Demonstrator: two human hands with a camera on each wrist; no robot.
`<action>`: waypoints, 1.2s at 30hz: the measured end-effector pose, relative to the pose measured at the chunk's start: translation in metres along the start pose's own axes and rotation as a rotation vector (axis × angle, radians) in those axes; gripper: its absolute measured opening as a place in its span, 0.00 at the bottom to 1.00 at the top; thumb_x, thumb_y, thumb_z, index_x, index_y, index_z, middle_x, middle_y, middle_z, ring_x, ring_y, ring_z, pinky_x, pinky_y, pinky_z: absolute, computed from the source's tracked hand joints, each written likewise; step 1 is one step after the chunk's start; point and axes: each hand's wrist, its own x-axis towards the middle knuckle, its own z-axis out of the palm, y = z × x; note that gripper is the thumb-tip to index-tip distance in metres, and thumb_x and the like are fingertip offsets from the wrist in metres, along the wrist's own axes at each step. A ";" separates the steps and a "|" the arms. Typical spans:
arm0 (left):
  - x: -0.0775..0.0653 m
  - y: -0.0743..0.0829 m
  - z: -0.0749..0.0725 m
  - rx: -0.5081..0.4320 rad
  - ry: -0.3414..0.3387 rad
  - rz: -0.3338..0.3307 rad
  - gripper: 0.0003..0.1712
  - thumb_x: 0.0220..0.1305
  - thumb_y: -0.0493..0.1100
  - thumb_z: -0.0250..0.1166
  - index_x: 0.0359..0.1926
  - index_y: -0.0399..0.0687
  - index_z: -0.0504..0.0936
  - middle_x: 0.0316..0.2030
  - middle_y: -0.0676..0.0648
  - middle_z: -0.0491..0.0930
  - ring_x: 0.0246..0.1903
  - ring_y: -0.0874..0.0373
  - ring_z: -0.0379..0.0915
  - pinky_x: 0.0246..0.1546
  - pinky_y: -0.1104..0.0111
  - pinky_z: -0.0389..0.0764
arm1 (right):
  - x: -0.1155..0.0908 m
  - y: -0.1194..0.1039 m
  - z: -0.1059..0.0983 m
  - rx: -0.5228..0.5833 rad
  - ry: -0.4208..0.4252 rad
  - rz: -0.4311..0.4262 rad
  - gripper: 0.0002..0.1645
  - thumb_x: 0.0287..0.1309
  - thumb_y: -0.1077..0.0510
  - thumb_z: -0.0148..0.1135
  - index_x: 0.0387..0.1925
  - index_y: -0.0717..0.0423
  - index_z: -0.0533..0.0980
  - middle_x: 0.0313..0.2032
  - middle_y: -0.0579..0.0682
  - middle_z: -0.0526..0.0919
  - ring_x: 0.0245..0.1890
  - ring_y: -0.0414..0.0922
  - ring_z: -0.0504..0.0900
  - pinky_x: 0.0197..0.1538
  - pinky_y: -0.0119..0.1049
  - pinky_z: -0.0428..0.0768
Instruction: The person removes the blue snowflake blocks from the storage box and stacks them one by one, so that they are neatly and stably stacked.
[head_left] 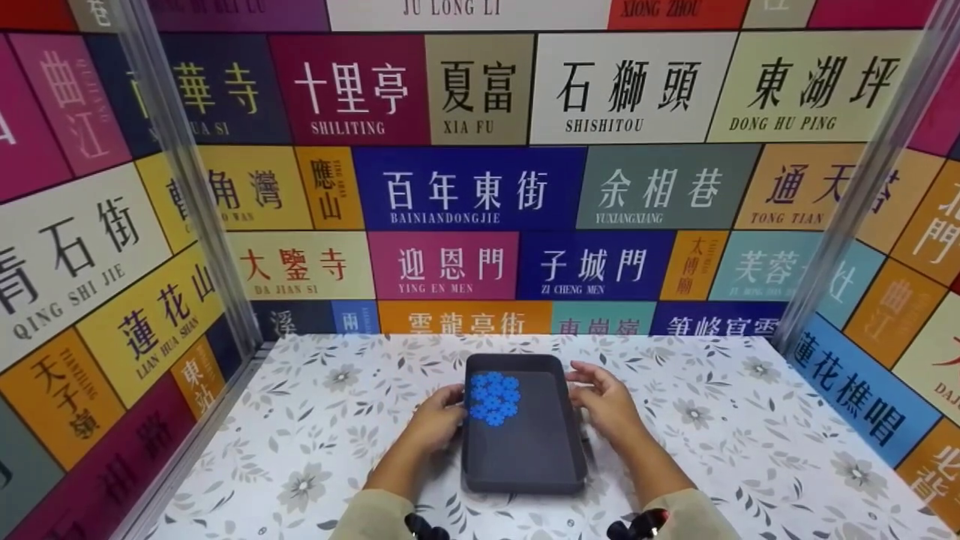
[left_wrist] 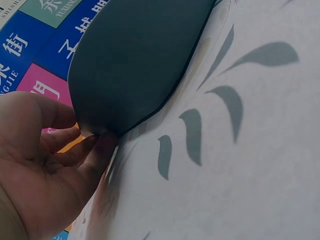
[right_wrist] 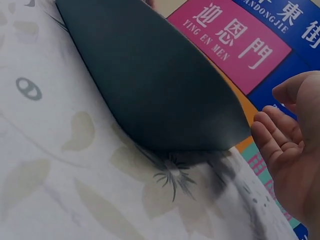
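A dark grey rectangular tray [head_left: 536, 450] lies lengthwise on the patterned cloth between the two hands. Blue flower-shaped pieces [head_left: 495, 397] are grouped inside, toward its far left part. At the tray's left wall, my left hand [head_left: 436, 414] holds the side with bent fingers; in the left wrist view its thumb [left_wrist: 102, 150] is at the lower edge. My right hand [head_left: 609, 403] is beside the right wall with fingers loosely extended. The right wrist view shows its fingertips [right_wrist: 260, 125] close to the end of the tray wall. The pieces are hidden in both wrist views.
A white cloth [head_left: 300, 427] with grey flowers and leaves covers the table. Colourful panels with Chinese place names [head_left: 469, 187] stand behind and at both sides. Clear upright edges [head_left: 214, 217] mark the left corner, with similar ones at the right.
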 end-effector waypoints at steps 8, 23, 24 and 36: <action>-0.001 -0.002 0.001 -0.057 -0.008 0.016 0.34 0.69 0.34 0.56 0.75 0.34 0.71 0.72 0.31 0.74 0.69 0.38 0.74 0.65 0.49 0.82 | -0.004 -0.011 0.011 0.007 -0.044 -0.001 0.29 0.67 0.69 0.63 0.68 0.62 0.77 0.59 0.68 0.85 0.47 0.47 0.87 0.49 0.34 0.87; -0.001 0.000 0.000 -0.027 -0.008 -0.009 0.34 0.69 0.34 0.56 0.76 0.38 0.71 0.69 0.32 0.77 0.61 0.43 0.80 0.59 0.54 0.84 | 0.002 -0.017 0.028 -0.044 -0.188 0.034 0.27 0.68 0.63 0.69 0.66 0.63 0.78 0.58 0.67 0.86 0.54 0.52 0.89 0.55 0.41 0.88; -0.001 0.000 0.000 -0.030 -0.009 -0.008 0.34 0.69 0.34 0.56 0.76 0.38 0.71 0.69 0.32 0.77 0.60 0.43 0.80 0.58 0.55 0.85 | 0.003 -0.018 0.029 -0.048 -0.193 0.032 0.27 0.68 0.63 0.69 0.66 0.63 0.78 0.58 0.67 0.87 0.53 0.53 0.89 0.56 0.42 0.88; 0.001 -0.003 0.003 -0.122 -0.008 0.008 0.36 0.66 0.32 0.56 0.76 0.33 0.68 0.69 0.28 0.74 0.61 0.41 0.79 0.57 0.55 0.84 | 0.030 -0.022 0.042 -0.127 -0.372 0.062 0.28 0.68 0.63 0.68 0.66 0.69 0.76 0.57 0.70 0.86 0.51 0.49 0.89 0.58 0.47 0.88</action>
